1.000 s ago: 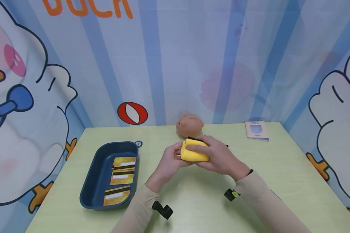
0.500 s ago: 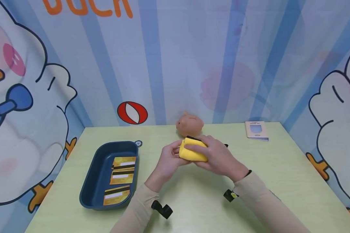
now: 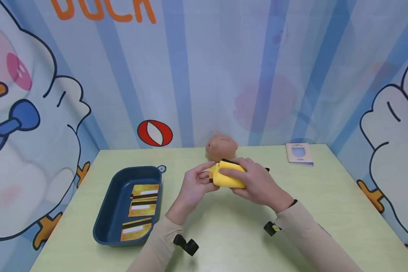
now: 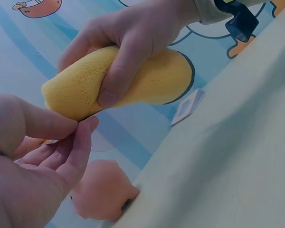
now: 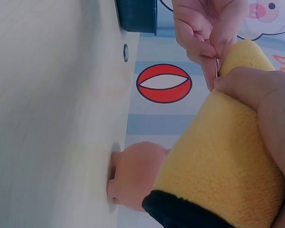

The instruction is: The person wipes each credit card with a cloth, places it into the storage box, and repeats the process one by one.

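Note:
My right hand [image 3: 258, 183] grips a soft yellow plush pouch [image 3: 225, 180] with black trim, held up over the table. The thumb lies across its fuzzy side [image 4: 78, 92]. At the pouch's left end, my left hand [image 3: 193, 189] pinches the edge of a yellow card [image 3: 211, 173] with a dark stripe. Most of that card is hidden by fingers and pouch; only a thin edge [image 5: 217, 65] shows in the right wrist view. Several similar gold cards [image 3: 142, 208] with black stripes and white strips lie in a dark blue tray [image 3: 100, 223] to the left.
A pink piggy bank [image 3: 221, 147] stands at the back of the table, just beyond the hands. A small pale booklet [image 3: 299, 154] lies at the back right. Beside the tray's far corner is a small round disc [image 3: 162, 169]. A printed curtain [image 3: 210, 75] hangs behind the table.
My left hand has shifted slightly left, away from the pouch, and a strip of the yellow card now shows between them. My right hand keeps its grip on the pouch.

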`<state>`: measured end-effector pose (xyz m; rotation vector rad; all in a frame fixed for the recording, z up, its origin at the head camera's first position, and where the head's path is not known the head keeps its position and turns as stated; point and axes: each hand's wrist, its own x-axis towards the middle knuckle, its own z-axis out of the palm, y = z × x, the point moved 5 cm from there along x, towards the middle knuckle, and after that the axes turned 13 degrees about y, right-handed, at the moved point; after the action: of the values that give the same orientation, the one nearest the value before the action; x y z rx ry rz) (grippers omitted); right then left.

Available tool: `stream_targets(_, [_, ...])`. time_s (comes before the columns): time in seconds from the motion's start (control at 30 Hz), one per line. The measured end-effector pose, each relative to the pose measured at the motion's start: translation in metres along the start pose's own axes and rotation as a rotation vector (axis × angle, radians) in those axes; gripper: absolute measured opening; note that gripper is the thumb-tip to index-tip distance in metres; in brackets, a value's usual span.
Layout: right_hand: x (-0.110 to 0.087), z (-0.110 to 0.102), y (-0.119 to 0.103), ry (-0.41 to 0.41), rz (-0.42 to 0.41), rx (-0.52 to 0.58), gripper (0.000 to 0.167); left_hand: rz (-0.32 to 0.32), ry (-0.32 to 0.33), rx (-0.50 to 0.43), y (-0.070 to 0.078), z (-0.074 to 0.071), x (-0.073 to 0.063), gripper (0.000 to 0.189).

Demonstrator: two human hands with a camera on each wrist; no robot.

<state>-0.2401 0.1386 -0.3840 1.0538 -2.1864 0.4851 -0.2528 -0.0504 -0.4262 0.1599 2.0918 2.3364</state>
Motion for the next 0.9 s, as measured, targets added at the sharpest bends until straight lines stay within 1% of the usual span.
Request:
stream_targets(0.13, [-0.001,-0.002,0.002,0.0,0.007,0.001,0.059,-0.002,-0.005,-0.009,0.002,-0.002,0.0,0.065])
stream_targets(0.3, [-0.002,-0.004,0.003,0.015,0.011,0.018,0.059,-0.012,0.005,-0.007,0.005,-0.004,0.0,0.067])
stream_targets(0.43, [-0.005,-0.002,0.006,0.011,0.042,0.041,0.057,-0.021,0.017,0.001,0.005,-0.005,-0.001,0.067])
stream_targets(0.53, [-0.009,-0.001,0.01,0.005,0.061,0.048,0.058,-0.028,0.023,0.005,0.006,-0.006,-0.002,0.067])
stream_targets(0.77, [-0.016,-0.004,0.015,-0.001,0.091,0.045,0.062,-0.029,0.029,0.037,0.009,-0.008,-0.002,0.068])
stream_targets(0.9, [-0.017,-0.005,0.017,-0.003,0.089,0.039,0.062,-0.038,0.038,0.059,0.01,-0.009,-0.003,0.068])
